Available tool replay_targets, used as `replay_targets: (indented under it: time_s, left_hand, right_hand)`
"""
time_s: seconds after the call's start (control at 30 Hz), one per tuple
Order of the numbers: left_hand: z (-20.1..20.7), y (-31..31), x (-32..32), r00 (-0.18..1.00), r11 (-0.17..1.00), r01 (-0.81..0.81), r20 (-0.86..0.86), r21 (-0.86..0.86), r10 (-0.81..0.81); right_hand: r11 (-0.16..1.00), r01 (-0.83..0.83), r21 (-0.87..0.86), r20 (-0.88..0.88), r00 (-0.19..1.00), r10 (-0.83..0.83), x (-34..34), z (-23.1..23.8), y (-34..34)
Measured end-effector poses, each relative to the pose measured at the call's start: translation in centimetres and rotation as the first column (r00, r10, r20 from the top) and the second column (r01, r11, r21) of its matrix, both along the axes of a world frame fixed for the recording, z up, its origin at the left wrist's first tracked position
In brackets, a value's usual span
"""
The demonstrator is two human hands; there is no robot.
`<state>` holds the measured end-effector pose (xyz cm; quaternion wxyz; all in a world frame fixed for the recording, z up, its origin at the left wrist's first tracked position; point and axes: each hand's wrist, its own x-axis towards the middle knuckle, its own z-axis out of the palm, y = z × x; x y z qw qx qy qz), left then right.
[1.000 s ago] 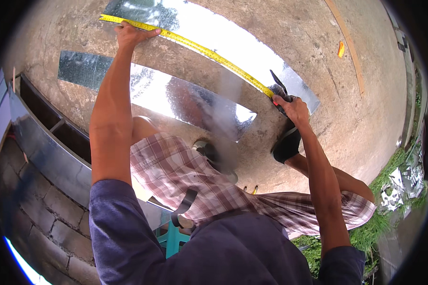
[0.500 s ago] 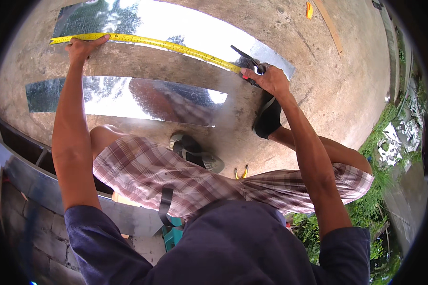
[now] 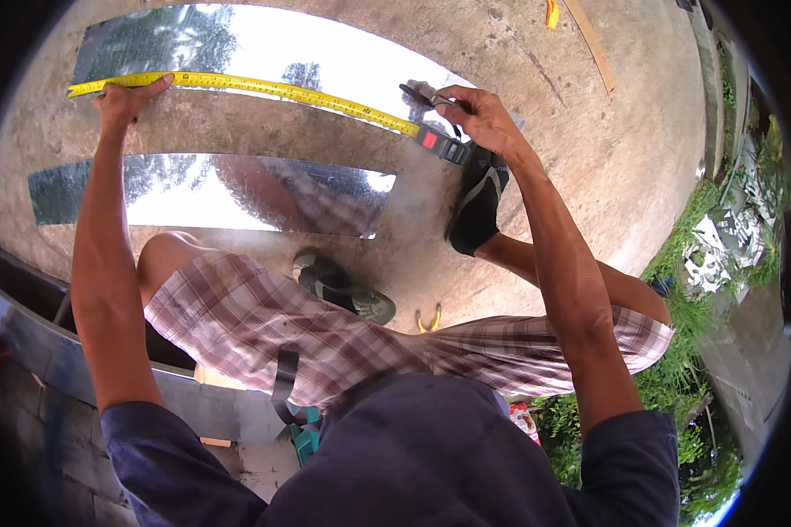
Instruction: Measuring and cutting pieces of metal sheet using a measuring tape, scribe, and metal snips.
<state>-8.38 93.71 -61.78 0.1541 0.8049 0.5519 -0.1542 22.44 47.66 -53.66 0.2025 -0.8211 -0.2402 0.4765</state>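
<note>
A yellow tape measure (image 3: 281, 90) is drawn out along the near edge of the longer shiny sheet-metal strip (image 3: 360, 66). Near the tape's left end, my left hand (image 3: 125, 101) grips it, thumb on top and fingers beneath. The dark tape case (image 3: 442, 146) with its red button rests beside my right shoe (image 3: 483, 198), out of my grasp. Just above the case, my right hand (image 3: 483, 119) pinches a slim dark tool (image 3: 416, 94) over the strip; its exact kind is unclear. A shorter shiny metal strip (image 3: 185, 198) lies nearer to me.
Yellow-handled pliers (image 3: 429, 321) lie on the concrete between my legs. Farther off are an orange-yellow object (image 3: 552, 14) and a thin wooden strip (image 3: 593, 44). Grass (image 3: 677, 307) and scrap pieces (image 3: 712, 255) border the right side. A dark open box-like frame (image 3: 26, 281) stands at the left.
My right hand has let go of the tape case and lifted slightly, with the dark tool now in its fingertips. My left hand stays on the tape. The whole view has shifted slightly.
</note>
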Motion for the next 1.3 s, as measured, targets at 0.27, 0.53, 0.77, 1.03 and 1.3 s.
replay_targets:
  time_s: [0.27,0.53,0.77,1.03,1.3]
  left_hand:
    - [-0.9,1.3,-0.6,0.992,0.996,0.082,-0.091,-0.033,-0.084]
    - [-0.5,1.3,-0.5,0.996,0.993,0.083,-0.029,-0.082,-0.086]
    - [-0.5,1.2,-0.6,0.999,0.993,0.010,-0.044,-0.120,-0.016]
    - [0.0,0.6,-0.7,1.000,0.998,-0.004,0.022,-0.068,0.005]
    - [1.2,-0.6,0.2,0.996,0.997,-0.058,0.070,-0.040,0.061]
  right_hand:
    - [0.862,-0.507,0.021,0.290,0.828,0.480,-1.3,-2.8,1.7]
    - [0.859,-0.506,0.074,0.365,0.816,0.449,-1.5,-4.3,2.3]
    - [0.779,-0.626,0.022,0.425,0.711,0.560,-1.4,-5.2,3.8]
    - [0.731,-0.679,0.073,0.435,0.681,0.589,-1.7,-5.5,5.1]
    - [0.714,-0.700,0.024,0.350,0.675,0.650,-1.2,-5.5,6.1]
